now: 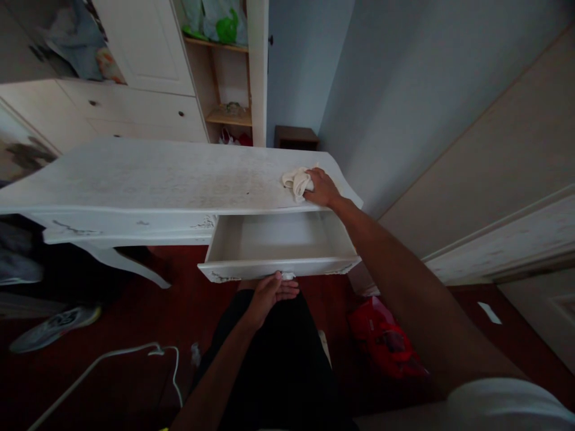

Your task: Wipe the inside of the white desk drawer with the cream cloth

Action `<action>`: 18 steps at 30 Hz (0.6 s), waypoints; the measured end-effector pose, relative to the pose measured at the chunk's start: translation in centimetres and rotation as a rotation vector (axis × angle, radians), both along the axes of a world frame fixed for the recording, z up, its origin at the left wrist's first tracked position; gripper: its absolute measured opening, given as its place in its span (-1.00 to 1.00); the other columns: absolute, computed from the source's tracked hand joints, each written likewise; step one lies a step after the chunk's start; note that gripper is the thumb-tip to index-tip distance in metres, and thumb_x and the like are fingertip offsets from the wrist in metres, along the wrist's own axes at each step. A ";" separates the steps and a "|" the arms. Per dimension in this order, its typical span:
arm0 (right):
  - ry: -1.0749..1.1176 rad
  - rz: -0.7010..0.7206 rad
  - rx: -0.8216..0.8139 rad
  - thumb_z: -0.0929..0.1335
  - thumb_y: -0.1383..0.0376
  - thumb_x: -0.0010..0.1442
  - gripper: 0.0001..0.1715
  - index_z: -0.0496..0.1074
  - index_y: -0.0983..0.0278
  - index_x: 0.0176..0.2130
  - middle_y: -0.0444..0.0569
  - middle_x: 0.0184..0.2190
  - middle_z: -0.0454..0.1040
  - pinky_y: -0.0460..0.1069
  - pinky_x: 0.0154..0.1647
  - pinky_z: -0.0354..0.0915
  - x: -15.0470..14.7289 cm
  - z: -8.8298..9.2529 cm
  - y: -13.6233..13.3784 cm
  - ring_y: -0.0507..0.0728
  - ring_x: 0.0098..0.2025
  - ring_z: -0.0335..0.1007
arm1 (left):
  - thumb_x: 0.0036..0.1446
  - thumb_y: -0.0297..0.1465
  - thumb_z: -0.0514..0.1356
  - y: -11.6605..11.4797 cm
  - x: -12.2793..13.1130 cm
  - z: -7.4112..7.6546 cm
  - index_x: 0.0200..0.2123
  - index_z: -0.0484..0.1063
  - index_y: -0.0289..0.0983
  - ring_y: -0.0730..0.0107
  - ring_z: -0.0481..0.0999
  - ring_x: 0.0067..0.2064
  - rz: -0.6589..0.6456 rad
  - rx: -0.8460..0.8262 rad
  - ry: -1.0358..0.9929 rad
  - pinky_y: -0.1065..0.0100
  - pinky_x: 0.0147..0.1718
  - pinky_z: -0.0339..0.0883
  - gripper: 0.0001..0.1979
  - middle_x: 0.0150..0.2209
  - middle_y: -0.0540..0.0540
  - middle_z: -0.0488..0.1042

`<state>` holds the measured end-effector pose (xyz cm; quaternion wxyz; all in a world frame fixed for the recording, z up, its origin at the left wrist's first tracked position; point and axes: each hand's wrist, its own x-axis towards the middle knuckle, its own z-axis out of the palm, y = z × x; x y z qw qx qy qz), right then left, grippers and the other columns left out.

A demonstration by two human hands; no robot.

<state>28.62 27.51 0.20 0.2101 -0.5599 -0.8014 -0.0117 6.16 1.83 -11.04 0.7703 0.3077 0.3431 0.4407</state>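
Note:
My right hand [322,188] is closed on a crumpled cream cloth [296,181], which rests on the right end of the white desk [179,170]. Dusty grey-brown smudges mark the desktop to the left of the cloth. Below, a drawer [283,236] is pulled out towards me and looks bare inside. At its front, my left hand [272,293] has its thumb and fingers around the small white drawer knob [287,276]. Part of that grip is hidden under the drawer front.
A white wardrobe [139,48] with shelves holding plastic bags stands behind the desk. To the right is a pale wall [404,90]. On the red-brown floor lie a red bag [384,338], a white cable [103,359] and a shoe [56,329].

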 end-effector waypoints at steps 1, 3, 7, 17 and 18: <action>0.006 0.007 -0.006 0.46 0.17 -0.04 -0.05 0.18 0.38 0.26 0.29 0.29 0.14 0.25 0.32 0.06 0.1 0.0 0.1 0.41 0.33 0.06 | 0.05 0.02 0.29 0.6 0.1 0.1 -0.25 0.50 -0.45 0.10 0.63 -0.25 0.014 0.000 0.004 0.11 -0.15 0.47 -0.44 -0.22 -0.36 0.61; 0.025 0.015 -0.014 0.46 0.19 -0.05 -0.04 0.17 0.40 0.27 0.31 0.28 0.14 0.22 0.33 0.05 0.2 0.0 0.1 0.40 0.32 0.08 | 0.03 0.03 0.30 1.6 0.3 0.2 -0.24 0.50 -0.45 0.12 0.63 -0.26 0.040 -0.005 0.011 0.12 -0.16 0.48 -0.42 -0.22 -0.36 0.61; 0.100 0.037 0.001 0.45 0.21 -0.04 -0.11 0.22 0.36 0.24 0.28 0.24 0.21 0.24 0.32 0.07 0.4 0.0 0.4 0.39 0.29 0.13 | 0.08 0.00 0.29 3.7 0.9 0.5 -0.24 0.49 -0.45 0.12 0.63 -0.25 0.089 -0.006 0.014 0.10 -0.13 0.48 -0.46 -0.21 -0.37 0.60; 0.348 0.054 0.009 0.51 0.17 -0.11 -0.13 0.30 0.24 0.17 0.14 0.16 0.31 0.30 0.31 0.07 2.6 -0.5 1.5 0.38 0.27 0.16 | 0.16 -0.15 0.27 11.0 2.4 -0.3 -0.33 0.47 -0.40 0.14 0.62 -0.23 0.190 -0.047 -0.050 -0.02 0.01 0.43 -0.64 -0.31 -0.30 0.60; 0.352 0.046 0.018 0.52 0.17 -0.12 -0.12 0.31 0.25 0.17 0.16 0.16 0.31 0.29 0.32 0.05 2.8 -0.6 1.6 0.38 0.27 0.14 | 0.18 -0.18 0.25 11.7 2.5 -0.3 -0.34 0.46 -0.40 0.16 0.62 -0.24 0.205 -0.061 -0.056 -0.02 0.01 0.43 -0.66 -0.33 -0.29 0.60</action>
